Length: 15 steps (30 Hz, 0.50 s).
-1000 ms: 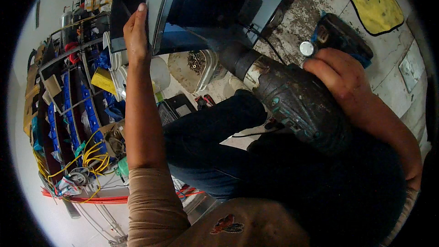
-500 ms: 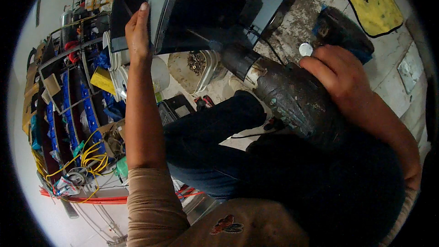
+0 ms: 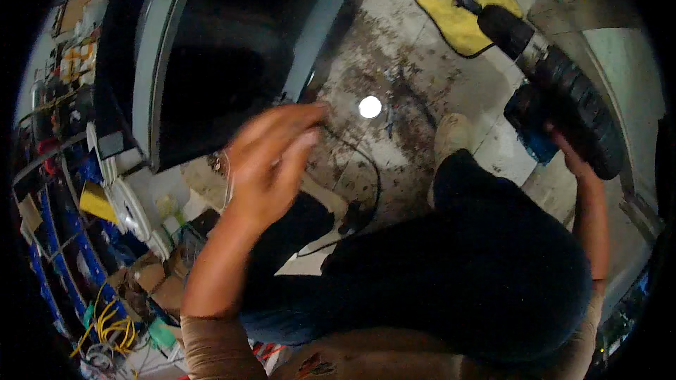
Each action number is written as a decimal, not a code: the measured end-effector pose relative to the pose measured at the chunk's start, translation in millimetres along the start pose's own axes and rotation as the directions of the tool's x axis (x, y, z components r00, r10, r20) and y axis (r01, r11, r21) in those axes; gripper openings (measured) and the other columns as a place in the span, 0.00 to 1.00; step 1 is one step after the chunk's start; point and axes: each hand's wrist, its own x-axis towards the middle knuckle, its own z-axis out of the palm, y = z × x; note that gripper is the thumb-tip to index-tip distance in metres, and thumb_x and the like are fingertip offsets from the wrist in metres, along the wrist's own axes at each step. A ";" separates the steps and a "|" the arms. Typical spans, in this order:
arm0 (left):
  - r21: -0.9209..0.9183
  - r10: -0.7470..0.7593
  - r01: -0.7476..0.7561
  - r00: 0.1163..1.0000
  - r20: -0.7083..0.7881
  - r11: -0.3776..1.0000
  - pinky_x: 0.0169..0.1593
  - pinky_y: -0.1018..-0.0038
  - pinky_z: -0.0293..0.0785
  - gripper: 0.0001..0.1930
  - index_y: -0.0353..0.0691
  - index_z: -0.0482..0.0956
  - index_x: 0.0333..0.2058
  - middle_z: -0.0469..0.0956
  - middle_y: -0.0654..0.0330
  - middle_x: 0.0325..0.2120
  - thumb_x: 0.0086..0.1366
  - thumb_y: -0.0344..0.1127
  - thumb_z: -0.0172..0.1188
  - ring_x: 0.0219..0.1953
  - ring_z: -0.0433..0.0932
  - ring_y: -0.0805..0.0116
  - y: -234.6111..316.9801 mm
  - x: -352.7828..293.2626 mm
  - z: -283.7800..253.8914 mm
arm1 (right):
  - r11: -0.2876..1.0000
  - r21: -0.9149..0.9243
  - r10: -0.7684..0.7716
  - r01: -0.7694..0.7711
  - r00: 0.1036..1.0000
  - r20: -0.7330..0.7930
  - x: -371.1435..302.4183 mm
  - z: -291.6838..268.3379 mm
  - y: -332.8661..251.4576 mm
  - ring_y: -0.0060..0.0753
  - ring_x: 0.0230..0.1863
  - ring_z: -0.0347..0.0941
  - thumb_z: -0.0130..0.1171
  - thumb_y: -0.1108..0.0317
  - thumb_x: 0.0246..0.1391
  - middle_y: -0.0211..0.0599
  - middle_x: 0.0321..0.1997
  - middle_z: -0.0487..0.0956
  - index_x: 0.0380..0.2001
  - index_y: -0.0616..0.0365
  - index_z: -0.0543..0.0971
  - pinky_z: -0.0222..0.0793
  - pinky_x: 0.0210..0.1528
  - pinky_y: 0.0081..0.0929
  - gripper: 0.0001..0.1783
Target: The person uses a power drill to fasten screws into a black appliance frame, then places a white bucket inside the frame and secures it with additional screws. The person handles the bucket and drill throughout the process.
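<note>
Since the earlier frames, the drill (image 3: 574, 95) has swung far off to the right of the dark box (image 3: 151, 70), and the left hand (image 3: 267, 162) has let go of the box's edge.

In the head view, the left hand has no thing in it. Its fingers are spread and a bit bent, in front of the box's lower right part. It is blurry, so I can't tell if a fingertip touches the box. The right hand (image 3: 572, 155), well right of the box, seems to grip the drill from below; the drill hides most of its fingers.

The drill looks heavy for one hand, so it might tip or slip. Its tip points over the yellow cloth (image 3: 458, 26), right of the box, and could snag it if it spins. The black cord (image 3: 379, 179), just right of the box, loops near a shoe (image 3: 452, 135) and might trip someone.
</note>
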 end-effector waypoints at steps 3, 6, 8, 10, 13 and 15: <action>-0.218 -0.306 0.330 0.942 0.136 0.918 0.41 0.71 0.71 0.10 0.35 0.77 0.38 0.77 0.52 0.34 0.56 0.28 0.56 0.36 0.77 0.60 -52.3 18.0 89.4 | 0.962 -0.248 -0.092 0.113 0.991 0.095 -1.0 -6.7 6.3 0.32 0.50 0.67 0.61 0.68 0.47 0.37 0.49 0.73 0.53 0.57 0.68 0.59 0.55 0.27 0.27; -0.214 -0.430 0.476 0.873 0.228 0.853 0.40 0.72 0.71 0.11 0.37 0.77 0.39 0.78 0.53 0.34 0.56 0.31 0.58 0.36 0.77 0.62 -103.6 24.5 159.0 | 0.985 -0.154 -0.064 0.073 0.996 0.064 -7.8 16.7 3.8 0.31 0.48 0.68 0.60 0.71 0.46 0.36 0.46 0.75 0.50 0.58 0.71 0.61 0.52 0.26 0.24; -0.190 -0.442 0.488 0.865 0.237 0.852 0.40 0.71 0.71 0.11 0.38 0.77 0.39 0.77 0.52 0.33 0.55 0.30 0.58 0.36 0.77 0.59 -118.3 26.3 193.7 | 0.990 -0.104 -0.087 0.090 0.996 0.033 -8.0 28.4 3.3 0.30 0.43 0.69 0.61 0.72 0.45 0.35 0.41 0.76 0.47 0.58 0.72 0.63 0.49 0.26 0.23; -0.173 -0.407 0.447 0.886 0.222 0.878 0.39 0.68 0.72 0.12 0.39 0.78 0.38 0.77 0.50 0.33 0.53 0.29 0.58 0.35 0.76 0.54 -125.0 36.0 219.3 | 0.999 -0.036 -0.012 0.014 0.999 0.048 -5.1 35.1 2.6 0.29 0.38 0.70 0.61 0.73 0.44 0.33 0.37 0.77 0.45 0.57 0.74 0.65 0.45 0.26 0.21; -0.101 -0.281 0.308 0.935 0.218 0.946 0.38 0.65 0.72 0.12 0.40 0.78 0.37 0.76 0.50 0.31 0.51 0.29 0.59 0.34 0.76 0.52 -123.9 57.9 247.3 | 0.993 -0.047 0.113 -0.110 0.990 0.078 -8.6 46.5 21.6 0.29 0.37 0.70 0.61 0.72 0.43 0.33 0.36 0.77 0.45 0.55 0.74 0.66 0.43 0.26 0.22; -0.025 -0.316 0.328 0.927 0.203 0.945 0.38 0.62 0.71 0.12 0.42 0.77 0.36 0.76 0.50 0.31 0.50 0.28 0.60 0.33 0.75 0.51 -139.3 65.9 271.1 | 0.973 0.025 0.228 -0.231 0.969 0.099 -3.6 52.0 19.9 0.30 0.37 0.70 0.61 0.72 0.43 0.33 0.37 0.77 0.46 0.55 0.74 0.66 0.43 0.26 0.22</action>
